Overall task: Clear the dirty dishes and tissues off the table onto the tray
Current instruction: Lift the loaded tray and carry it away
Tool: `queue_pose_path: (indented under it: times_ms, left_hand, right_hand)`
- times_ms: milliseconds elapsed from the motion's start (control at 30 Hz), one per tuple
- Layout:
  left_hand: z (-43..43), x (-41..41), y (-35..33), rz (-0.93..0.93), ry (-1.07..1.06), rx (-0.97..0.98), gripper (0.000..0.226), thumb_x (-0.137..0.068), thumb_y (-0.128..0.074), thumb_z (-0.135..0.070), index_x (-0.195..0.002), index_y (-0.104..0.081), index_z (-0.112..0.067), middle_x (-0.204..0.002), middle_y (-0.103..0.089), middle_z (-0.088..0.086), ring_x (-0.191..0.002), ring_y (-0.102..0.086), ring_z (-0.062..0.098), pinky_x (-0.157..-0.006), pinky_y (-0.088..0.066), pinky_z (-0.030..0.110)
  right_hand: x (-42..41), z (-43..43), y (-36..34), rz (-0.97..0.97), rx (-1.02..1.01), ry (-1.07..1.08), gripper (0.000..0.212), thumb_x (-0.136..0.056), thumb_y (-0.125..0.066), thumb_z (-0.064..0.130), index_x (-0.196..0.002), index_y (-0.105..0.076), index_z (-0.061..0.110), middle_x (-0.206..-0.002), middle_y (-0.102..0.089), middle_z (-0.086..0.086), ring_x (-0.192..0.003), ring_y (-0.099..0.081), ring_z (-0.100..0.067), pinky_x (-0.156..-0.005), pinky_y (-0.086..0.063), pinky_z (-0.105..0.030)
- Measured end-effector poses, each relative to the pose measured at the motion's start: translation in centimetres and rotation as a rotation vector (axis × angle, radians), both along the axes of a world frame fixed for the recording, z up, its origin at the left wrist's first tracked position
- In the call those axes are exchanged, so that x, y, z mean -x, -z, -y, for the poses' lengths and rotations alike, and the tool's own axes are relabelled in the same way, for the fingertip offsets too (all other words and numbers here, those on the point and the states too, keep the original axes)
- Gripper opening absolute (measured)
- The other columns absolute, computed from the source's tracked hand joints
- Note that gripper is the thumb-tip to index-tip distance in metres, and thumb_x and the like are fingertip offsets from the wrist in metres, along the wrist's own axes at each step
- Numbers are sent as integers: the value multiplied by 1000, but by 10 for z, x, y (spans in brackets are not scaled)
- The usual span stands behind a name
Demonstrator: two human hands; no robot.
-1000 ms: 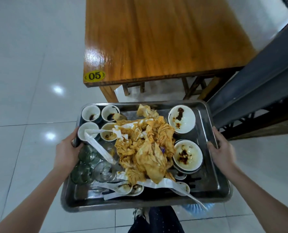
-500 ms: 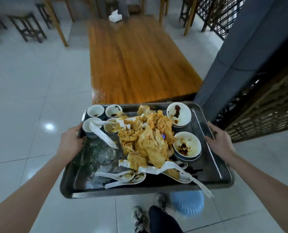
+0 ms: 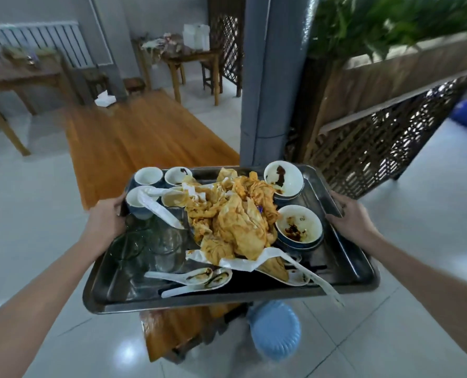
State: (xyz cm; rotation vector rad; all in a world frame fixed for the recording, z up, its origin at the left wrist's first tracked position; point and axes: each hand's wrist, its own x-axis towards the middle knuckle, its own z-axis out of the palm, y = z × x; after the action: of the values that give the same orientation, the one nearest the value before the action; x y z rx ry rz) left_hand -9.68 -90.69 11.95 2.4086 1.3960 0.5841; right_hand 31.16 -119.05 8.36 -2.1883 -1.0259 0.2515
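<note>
You're carrying the tray [image 3: 199, 302] with left hand [image 3: 105, 221] and right hand [image 3: 353, 223] each curling over a side rim; tissues [image 3: 235, 222] and bowls [image 3: 299, 226] are sitting between your hands. Tilting toward you risks glasses [image 3: 169, 241] sliding, paper strip [image 3: 327, 287] dropping off.

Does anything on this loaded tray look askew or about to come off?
Yes. A white paper strip trails out from under the stained tissue heap and hangs over the near right rim of the tray, with its end dangling in the air. It might slip off in carrying. Everything else lies inside the rim.
</note>
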Motion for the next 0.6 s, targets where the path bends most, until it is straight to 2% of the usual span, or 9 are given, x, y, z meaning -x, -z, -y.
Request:
queue_pose_path:
  times_ms: [67, 167, 267, 333, 467, 567, 600]
  left_hand:
    - [8, -29, -4, -16, 25, 25, 44, -84, -65, -2, -128, -61, -8, -103, -67, 29, -93, -63, 47, -76, -46, 43]
    - [29, -78, -8, -6, 100, 36, 36, -86, -60, 0, -122, -64, -4, -99, -68, 26, -89, -65, 43, -74, -46, 41]
    - [63, -129, -11, -5, 210, 3, 36, -83, -64, 1, -118, -66, -4, -95, -69, 24, -86, -66, 40, -69, -42, 35]
    - [87, -164, -13, 9, 286, -4, 36, -80, -67, 1, -116, -67, -4, -93, -70, 23, -85, -65, 39, -68, -40, 34]
    - [137, -229, -13, 55, 360, 42, 21, -80, -66, 2, -100, -71, -2, -87, -70, 21, -82, -66, 37, -66, -41, 34]
    - [170, -276, -16, 109, 408, 94, 25, -77, -70, 0, -101, -72, -3, -89, -70, 21, -86, -65, 36, -69, -37, 31]
    - [180, -293, -17, 116, 429, 100, 28, -75, -72, -2, -103, -72, -4, -89, -70, 20, -88, -65, 36, -69, -36, 31]
  right_hand:
    - [-11, 32, -8, -2, -12, 59, 68, -76, -71, 5, -134, -51, 35, -111, -62, 8, -106, -56, -15, -95, -37, -25]
    - [-33, 86, -12, -10, 14, 182, 65, -78, -71, 6, -135, -51, 31, -119, -65, -4, -110, -60, -24, -94, -37, -25]
    - [-59, 145, -21, 0, 19, 292, 61, -77, -72, 4, -132, -56, 26, -107, -69, -7, -96, -63, -20, -86, -38, -22]
    - [-76, 186, -29, 49, 36, 350, 59, -76, -72, 2, -130, -58, 19, -106, -70, -10, -87, -60, -16, -82, -37, -19]
    - [-109, 263, -42, 82, 49, 432, 57, -74, -72, -1, -128, -59, 14, -99, -71, -15, -78, -55, -15, -78, -39, -23]
    - [-127, 311, -48, 76, 69, 525, 60, -72, -74, 0, -129, -59, 15, -78, -67, -10, -75, -58, -20, -79, -38, -23]
    - [-132, 325, -50, 78, 64, 554, 60, -71, -74, -1, -128, -59, 13, -77, -66, -11, -78, -61, -25, -80, -37, -23]
